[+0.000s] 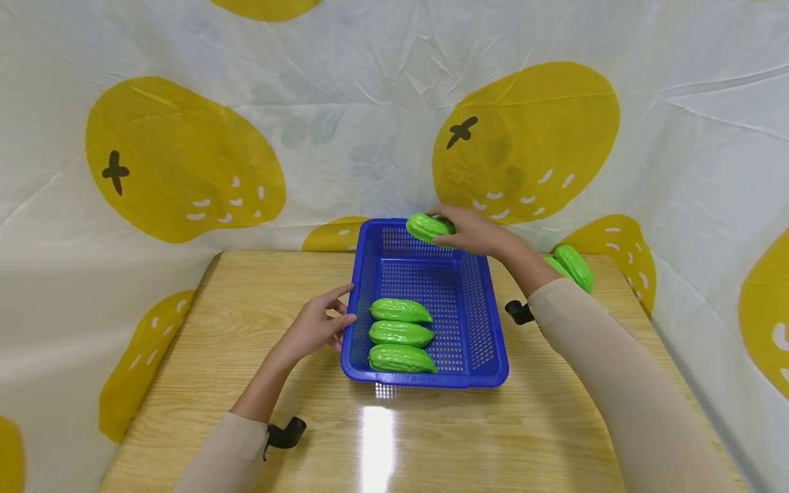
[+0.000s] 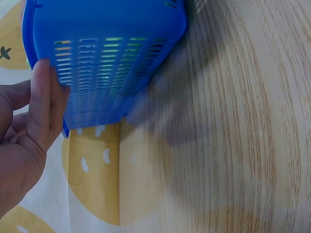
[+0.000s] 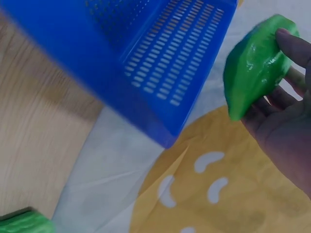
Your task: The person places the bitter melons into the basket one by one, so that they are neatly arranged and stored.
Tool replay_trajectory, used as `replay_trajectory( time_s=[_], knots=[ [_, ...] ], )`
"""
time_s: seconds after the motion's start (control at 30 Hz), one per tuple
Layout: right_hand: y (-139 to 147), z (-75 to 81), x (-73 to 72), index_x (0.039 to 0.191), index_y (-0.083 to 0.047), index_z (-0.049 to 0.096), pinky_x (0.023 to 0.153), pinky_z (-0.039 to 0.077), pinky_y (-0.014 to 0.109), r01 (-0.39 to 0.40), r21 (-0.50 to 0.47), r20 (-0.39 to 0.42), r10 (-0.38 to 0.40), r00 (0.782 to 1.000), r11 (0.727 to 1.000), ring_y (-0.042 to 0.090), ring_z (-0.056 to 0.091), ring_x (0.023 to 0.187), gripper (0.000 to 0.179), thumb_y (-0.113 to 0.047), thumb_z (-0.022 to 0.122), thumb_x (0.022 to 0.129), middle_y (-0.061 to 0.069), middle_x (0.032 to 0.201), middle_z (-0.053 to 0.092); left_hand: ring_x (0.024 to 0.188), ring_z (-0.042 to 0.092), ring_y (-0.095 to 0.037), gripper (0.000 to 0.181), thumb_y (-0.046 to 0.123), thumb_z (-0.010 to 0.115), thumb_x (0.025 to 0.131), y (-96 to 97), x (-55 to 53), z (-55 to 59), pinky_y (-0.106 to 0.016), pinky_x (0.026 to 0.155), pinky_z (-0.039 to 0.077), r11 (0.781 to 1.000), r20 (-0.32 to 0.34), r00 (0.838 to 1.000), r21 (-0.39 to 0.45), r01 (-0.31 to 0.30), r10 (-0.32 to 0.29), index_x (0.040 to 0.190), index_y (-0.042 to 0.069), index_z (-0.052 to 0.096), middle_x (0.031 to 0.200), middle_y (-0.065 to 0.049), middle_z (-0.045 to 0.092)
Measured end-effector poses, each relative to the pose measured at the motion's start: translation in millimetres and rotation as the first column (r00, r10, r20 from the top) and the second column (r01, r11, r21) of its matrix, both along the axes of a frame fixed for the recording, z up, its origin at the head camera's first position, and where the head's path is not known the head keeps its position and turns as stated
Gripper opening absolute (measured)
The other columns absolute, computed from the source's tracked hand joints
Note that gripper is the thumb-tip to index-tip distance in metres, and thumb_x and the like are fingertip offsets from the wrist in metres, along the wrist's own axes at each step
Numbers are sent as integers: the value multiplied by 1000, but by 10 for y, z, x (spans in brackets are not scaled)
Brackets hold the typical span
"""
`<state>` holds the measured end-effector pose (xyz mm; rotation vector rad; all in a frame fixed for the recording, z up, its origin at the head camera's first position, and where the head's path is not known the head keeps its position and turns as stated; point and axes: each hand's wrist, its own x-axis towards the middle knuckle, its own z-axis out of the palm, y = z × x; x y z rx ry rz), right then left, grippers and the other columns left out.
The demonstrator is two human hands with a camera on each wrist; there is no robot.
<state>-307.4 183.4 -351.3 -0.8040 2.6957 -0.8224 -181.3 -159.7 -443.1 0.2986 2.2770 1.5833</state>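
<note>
Glossy ridged green gourds (image 1: pixel 402 333), smooth plastic basket (image 1: pixel 431 380), shiny wood-grain tabletop (image 1: pixel 283 274), creased cloth-like backdrop (image 1: pixel 345 150)

The left forearm (image 1: pixel 265 390) reaches in from the near left, its left hand (image 1: pixel 316 326) held with fingers (image 1: pixel 335 294) loosely extended and parted. The right arm (image 1: pixel 592 349) stretches farther, from the near right toward the far middle; the right hand (image 1: pixel 476 231) points left, fingers and thumb (image 3: pixel 294 47) curved in a grip.

Creased white cloth (image 1: pixel 357 61) rises on the far, left and right sides, printed with large yellow fruit shapes (image 1: pixel 185 161) with dark crosses (image 1: pixel 115 173) and white marks (image 3: pixel 208 161). Glare (image 1: pixel 377 445) brightens the near wood-grained table (image 1: pixel 265 281).
</note>
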Motion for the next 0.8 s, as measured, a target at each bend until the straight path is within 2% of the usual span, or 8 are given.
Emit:
replay_trajectory(
  time_s=[0.1, 0.23, 0.47, 0.8],
  knots=[
    [-87, 24, -34, 152, -7, 46, 99, 54, 49, -29, 38, 0, 29, 1000, 999, 33, 59, 122, 59, -23, 70, 101, 18, 140, 60, 63, 66, -21, 65, 5, 66, 100, -6, -7, -3, -62, 61, 64, 1000, -4, 1000, 0, 2, -2, 159, 10, 40, 104, -20, 59],
    [-205, 15, -78, 150, -8, 49, 102, 54, 50, -63, 77, 2, 63, 998, 995, 34, 59, 126, 57, -25, 71, 100, 18, 139, 61, 63, 66, -21, 65, 5, 66, 101, -7, -16, 6, -62, 61, 64, 1000, -11, 1000, 1, 5, -5, 160, 10, 39, 104, -20, 59],
    [-389, -153, -120, 149, -6, 50, 113, 50, 52, -97, 110, 80, 88, 993, 989, 37, 54, 136, 56, -24, 70, 101, 20, 145, 57, 64, 67, -21, 66, 5, 66, 101, 6, -13, 29, -64, 64, 64, 1000, 0, 1000, -1, 6, -6, 160, 11, 39, 104, -19, 59],
    [-634, -306, -96, 149, -5, 50, 119, 45, 52, -164, 155, 149, 141, 979, 974, 37, 51, 140, 56, -22, 70, 100, 21, 148, 56, 63, 66, -21, 65, 4, 66, 101, -12, -2, 3, -64, 61, 63, 1000, 8, 1000, 3, 0, 0, 160, 10, 39, 104, -19, 59]
  ],
)
